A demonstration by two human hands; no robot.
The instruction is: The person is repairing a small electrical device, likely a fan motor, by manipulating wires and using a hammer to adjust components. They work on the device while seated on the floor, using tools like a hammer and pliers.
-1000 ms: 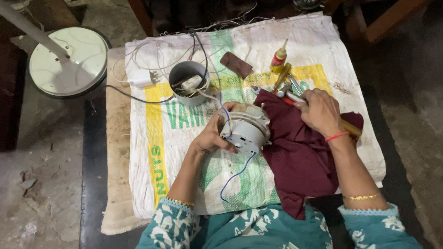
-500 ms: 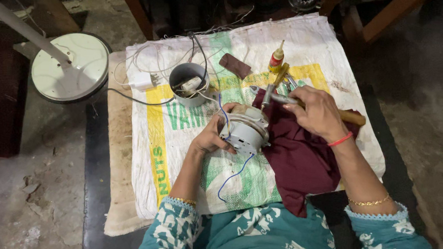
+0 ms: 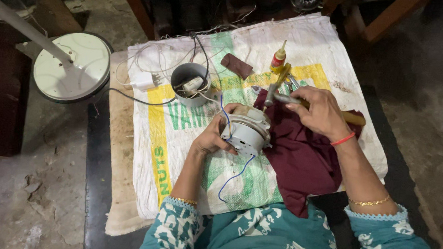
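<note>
The left hand [image 3: 211, 137] wraps around a round grey motor [image 3: 247, 133] in the middle of the white sack [image 3: 178, 137], fingers clamped on its side. A blue wire [image 3: 236, 175] hangs from the motor toward 6 o'clock. At 2 o'clock from the motor, the right hand [image 3: 320, 112] is closed tight on a tool [image 3: 281, 97] with a wooden handle (its tip is too small to make out). A dark red cloth [image 3: 303, 162] lies under that hand. A grey cup [image 3: 189, 82] sits at 10 o'clock, a small glue bottle [image 3: 278, 59] at 12.
</note>
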